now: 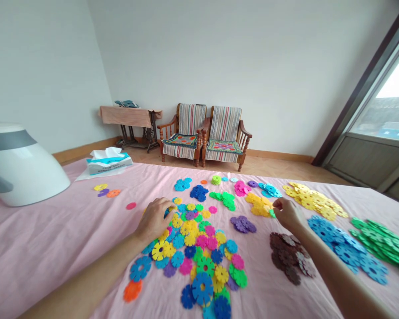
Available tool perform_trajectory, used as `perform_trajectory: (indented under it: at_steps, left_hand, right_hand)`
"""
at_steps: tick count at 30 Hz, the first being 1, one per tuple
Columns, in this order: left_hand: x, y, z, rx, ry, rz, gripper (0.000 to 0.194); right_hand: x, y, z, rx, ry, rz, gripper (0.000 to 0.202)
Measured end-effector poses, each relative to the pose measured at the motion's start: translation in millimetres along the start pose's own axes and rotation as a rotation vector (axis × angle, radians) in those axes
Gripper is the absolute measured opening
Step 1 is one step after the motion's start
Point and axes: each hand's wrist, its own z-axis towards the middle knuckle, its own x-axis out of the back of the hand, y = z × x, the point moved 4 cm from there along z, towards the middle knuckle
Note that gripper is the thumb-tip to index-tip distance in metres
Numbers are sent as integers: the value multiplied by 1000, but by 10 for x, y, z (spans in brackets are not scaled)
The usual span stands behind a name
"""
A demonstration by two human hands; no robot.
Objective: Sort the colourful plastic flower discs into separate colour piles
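My left hand (157, 217) rests at the upper left edge of a mixed heap of colourful notched plastic discs (190, 228), with its fingers curled down. A dark blue disc shows beneath its fingertips; whether they grip it is hidden. Over to the right, my right hand (288, 213) is pinched closed beside a pile of yellow discs (257, 204). A small green disc (272, 213) shows at its fingertips. Purple discs (243, 224) and brown discs (287, 254) lie in separate piles near that hand.
Larger yellow (314, 200), blue (346, 243) and green discs (382, 241) are piled at right. Small single-colour piles, including dark blue discs (198, 192), line the far side. A white jug (29, 168) and tissue pack (109, 164) stand at left on the pink cloth (69, 248).
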Motion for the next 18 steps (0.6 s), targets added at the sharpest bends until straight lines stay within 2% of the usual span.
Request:
perform_trajectory:
  at_steps: [6,12,15,18]
  left_hand:
    - [1,5,-1,2,-6,8,15]
    - [9,17,3,2,-11,13,15]
    - [10,16,4,6,-11,7,15]
    - [14,21,4,10,-9,3,16]
  right_hand:
    - [-62,129,24,-8,-57,-33,16]
    - [-91,178,24,-34,-48,0,10]
    - [-45,126,40,-28,-28,60,12]
    - [-38,-60,59,8,-7,145,20]
